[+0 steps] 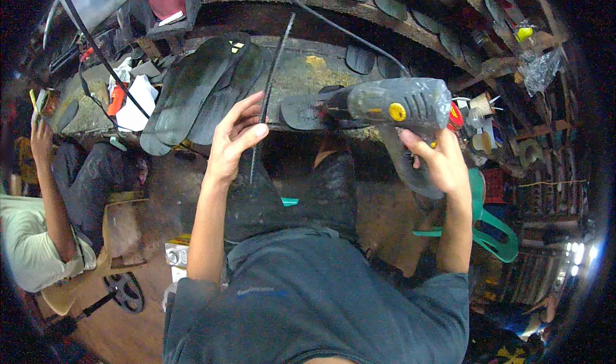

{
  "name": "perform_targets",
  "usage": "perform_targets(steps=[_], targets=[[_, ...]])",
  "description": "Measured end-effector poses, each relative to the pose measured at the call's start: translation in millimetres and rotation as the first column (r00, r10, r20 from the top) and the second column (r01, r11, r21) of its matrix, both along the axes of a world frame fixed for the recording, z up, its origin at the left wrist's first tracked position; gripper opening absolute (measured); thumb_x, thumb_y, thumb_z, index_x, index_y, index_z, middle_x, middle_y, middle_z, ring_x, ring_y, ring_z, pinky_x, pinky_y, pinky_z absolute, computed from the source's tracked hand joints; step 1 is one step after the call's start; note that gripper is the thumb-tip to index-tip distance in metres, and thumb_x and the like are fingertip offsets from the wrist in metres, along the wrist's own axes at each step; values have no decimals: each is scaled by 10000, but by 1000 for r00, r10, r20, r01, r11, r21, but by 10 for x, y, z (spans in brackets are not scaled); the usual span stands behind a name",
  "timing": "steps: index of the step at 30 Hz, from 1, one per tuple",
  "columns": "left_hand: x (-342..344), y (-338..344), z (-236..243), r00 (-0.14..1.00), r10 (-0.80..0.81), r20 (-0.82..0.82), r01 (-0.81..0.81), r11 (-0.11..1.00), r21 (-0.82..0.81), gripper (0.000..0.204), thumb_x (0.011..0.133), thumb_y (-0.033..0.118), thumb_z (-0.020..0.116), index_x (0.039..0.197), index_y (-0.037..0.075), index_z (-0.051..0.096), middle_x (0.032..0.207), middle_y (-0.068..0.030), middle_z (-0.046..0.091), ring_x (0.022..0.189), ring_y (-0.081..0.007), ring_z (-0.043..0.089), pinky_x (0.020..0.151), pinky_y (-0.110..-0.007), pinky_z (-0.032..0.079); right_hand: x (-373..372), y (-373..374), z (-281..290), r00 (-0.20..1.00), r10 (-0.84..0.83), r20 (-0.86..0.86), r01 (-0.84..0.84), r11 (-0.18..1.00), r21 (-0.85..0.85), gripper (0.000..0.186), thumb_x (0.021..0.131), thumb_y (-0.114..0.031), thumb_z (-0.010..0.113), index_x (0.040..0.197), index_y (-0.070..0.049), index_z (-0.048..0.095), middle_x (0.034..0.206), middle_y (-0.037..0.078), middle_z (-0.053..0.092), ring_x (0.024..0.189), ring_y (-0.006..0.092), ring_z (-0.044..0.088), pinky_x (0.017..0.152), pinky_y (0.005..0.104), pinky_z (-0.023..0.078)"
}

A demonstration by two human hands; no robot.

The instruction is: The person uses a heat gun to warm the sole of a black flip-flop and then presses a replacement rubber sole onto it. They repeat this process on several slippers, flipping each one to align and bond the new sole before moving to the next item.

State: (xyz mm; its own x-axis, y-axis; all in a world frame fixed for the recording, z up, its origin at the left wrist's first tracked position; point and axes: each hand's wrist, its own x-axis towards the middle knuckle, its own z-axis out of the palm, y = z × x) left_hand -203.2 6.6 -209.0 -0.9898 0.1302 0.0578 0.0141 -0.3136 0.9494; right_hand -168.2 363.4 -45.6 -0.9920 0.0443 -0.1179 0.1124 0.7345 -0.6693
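My right hand (441, 162) is closed round the handle of a grey heat gun (398, 104) with a yellow round button on its side. The gun's nozzle points left over a black shoe sole (298, 112) on the bench. My left hand (237, 133) is raised at the bench's near edge, thumb and fingers apart. A thin dark ribbed rod (277, 59) runs past its fingertips; whether they touch it I cannot tell. Several large black sole-shaped pieces (186, 97) lie overlapping on the bench, left of that hand.
The worn workbench (282, 75) spans the front, with a shelf of dark soles (391, 8) behind it. A co-worker (38, 229) sits at the left. At the right stands a green plastic chair (497, 242). A grey cable (333, 20) crosses above the bench.
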Motion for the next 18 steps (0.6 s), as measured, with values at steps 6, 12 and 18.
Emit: perform_targets(steps=[6, 12, 18], targets=[[-355, 301, 224, 968, 19, -250, -106, 934, -341, 731, 787, 395, 917, 1433, 146, 680, 1279, -112, 653, 1192, -267, 624, 1072, -386, 498, 369, 410, 364, 929, -327, -176, 309, 943, -122, 457, 945, -349, 810, 1230, -17, 678, 969, 27, 705, 726, 128, 612, 676, 303, 501], [-800, 933, 211, 785, -370, -498, -222, 582, -782, 824, 681, 337, 959, 1433, 212, 647, 1352, -222, 577, 1308, -416, 538, 1126, -513, 478, 812, 511, 721, 899, -394, -194, 374, 918, -130, 366, 952, -277, 800, 1182, -27, 663, 967, 26, 681, 789, 138, 608, 736, 312, 490], [-753, 1051, -87, 764, -426, -485, -307, 422, -853, 1249, 580, 320, 1020, 1607, 155, 329, 1422, -252, 514, 1366, -472, 480, 1217, -576, 362, 611, 282, 230, 961, -276, 16, 277, 959, -57, 399, 880, -296, 859, 1105, -11, 694, 891, 65, 680, 705, 152, 608, 652, 342, 500]])
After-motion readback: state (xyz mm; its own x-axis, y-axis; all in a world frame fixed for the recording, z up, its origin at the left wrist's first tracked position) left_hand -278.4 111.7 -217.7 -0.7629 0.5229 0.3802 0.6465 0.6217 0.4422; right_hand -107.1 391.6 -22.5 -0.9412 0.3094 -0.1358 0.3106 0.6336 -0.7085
